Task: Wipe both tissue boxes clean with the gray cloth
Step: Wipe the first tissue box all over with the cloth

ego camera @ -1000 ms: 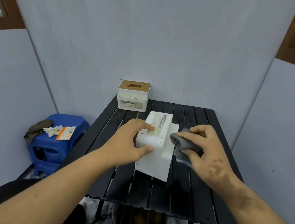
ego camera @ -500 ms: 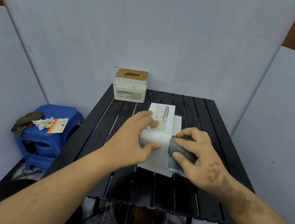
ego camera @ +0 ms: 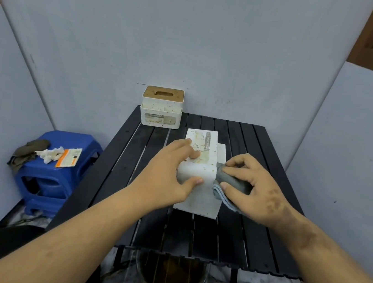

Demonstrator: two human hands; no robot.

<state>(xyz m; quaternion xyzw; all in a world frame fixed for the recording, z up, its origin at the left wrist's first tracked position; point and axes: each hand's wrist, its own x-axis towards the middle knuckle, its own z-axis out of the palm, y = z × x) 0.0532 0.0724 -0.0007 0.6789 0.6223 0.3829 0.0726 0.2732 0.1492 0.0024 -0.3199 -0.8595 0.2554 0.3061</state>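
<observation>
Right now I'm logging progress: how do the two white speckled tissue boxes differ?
The near tissue box lies on its side, label up, gripped by the left hand, with the gray cloth in the right hand against it. The far tissue box stands upright, wooden lid up, untouched. Both sit on the black slatted table.

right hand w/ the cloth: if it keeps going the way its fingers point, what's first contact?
The right hand points left, pressing the gray cloth against the near tissue box. That box's right side comes first; the cloth already looks in contact with it.
</observation>
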